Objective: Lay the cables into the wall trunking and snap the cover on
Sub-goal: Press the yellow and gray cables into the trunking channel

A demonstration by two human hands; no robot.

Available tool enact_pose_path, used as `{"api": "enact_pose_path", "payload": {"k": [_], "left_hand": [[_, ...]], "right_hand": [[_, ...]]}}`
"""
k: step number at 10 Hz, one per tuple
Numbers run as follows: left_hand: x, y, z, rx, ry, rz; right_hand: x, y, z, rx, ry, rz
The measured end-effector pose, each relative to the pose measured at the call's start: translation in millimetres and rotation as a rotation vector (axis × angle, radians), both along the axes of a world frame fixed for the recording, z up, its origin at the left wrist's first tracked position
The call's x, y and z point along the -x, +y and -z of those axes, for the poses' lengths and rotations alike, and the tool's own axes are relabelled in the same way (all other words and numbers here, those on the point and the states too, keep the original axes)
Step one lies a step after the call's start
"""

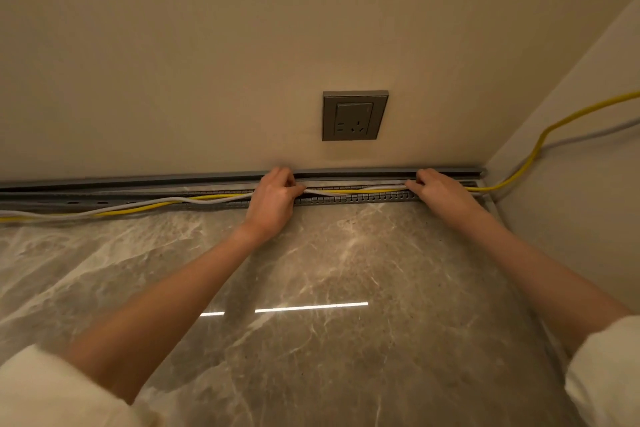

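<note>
A grey open trunking [363, 198] with slotted walls runs along the foot of the wall, from the left edge to the right corner. A yellow cable [346, 191] and a white cable [322, 192] lie along it between my hands. My left hand [273, 199] pinches both cables at the trunking's middle. My right hand [438, 189] presses them down near the corner. Left of my left hand the cables sag out of the trunking onto the floor. A long grey strip [138, 180], perhaps the cover, lies against the wall behind the trunking.
A grey wall socket [354, 115] sits above the trunking. The floor is glossy marble tile [311, 288]. The side wall [571, 149] closes the right; the yellow cable and a grey cable [588, 135] climb along it.
</note>
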State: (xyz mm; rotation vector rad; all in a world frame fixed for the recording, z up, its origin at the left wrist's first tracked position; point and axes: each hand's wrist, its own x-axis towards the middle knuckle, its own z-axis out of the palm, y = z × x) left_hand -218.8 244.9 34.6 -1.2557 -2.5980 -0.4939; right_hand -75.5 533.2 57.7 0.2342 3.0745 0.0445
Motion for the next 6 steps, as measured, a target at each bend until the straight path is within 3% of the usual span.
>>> {"api": "enact_pose_path", "payload": {"k": [3,6], "left_hand": [[-2.9,0.4,1.9,-0.052,-0.135,-0.099],[-13.9,10.7,-0.9,0.004,-0.045,-0.001]], "right_hand": [[-7.2,-25.8,21.0,0.193,0.292,0.320],[-33.9,-12.9,32.1,0.077,0.251,0.176]]}}
